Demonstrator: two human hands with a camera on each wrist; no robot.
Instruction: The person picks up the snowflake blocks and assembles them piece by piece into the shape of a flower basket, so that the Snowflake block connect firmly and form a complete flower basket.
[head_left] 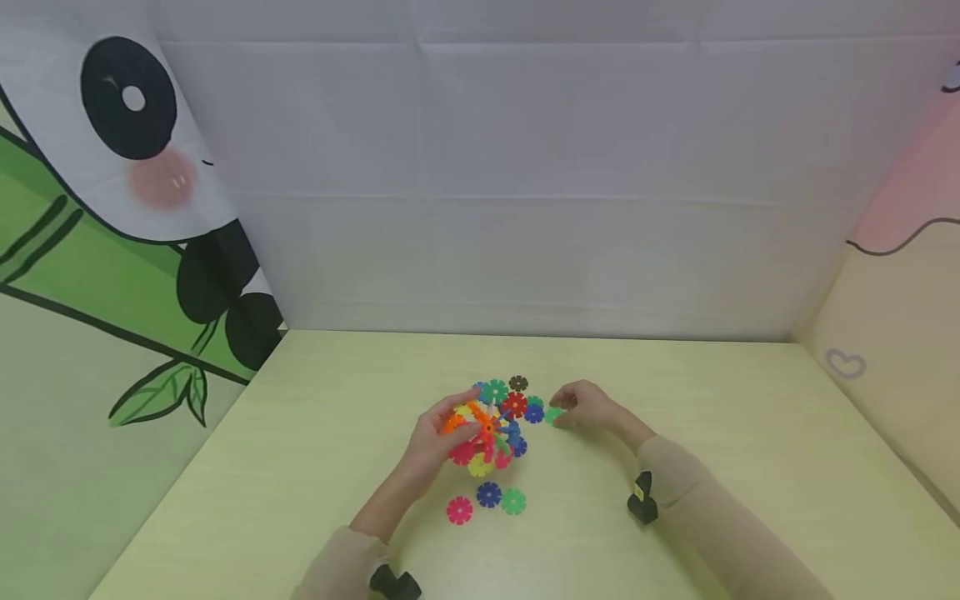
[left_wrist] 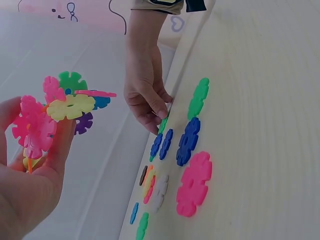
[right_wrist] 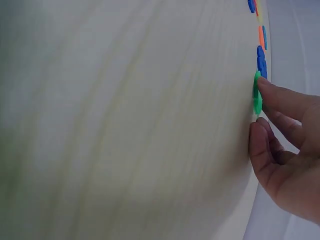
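Note:
My left hand [head_left: 435, 437] holds a cluster of interlocked plastic snowflake discs [head_left: 489, 427], pink, orange, yellow, green and blue, raised above the table. In the left wrist view the fingers curl round the cluster's near side, with a pink disc [left_wrist: 34, 127] by the palm. My right hand [head_left: 588, 406] is down on the table to the right of the loose discs. Its bent fingers are at the edges of a flat green snowflake disc [right_wrist: 258, 95], one fingertip touching the disc's upper end in the right wrist view.
Loose discs lie behind and beside the cluster, among them a red one [head_left: 514, 405], a brown one [head_left: 518, 382] and a blue one [head_left: 534, 413]. Nearer the person are pink [head_left: 460, 510], blue [head_left: 489, 494] and green [head_left: 513, 501] discs. A white wall panel [head_left: 540, 250] stands behind the table.

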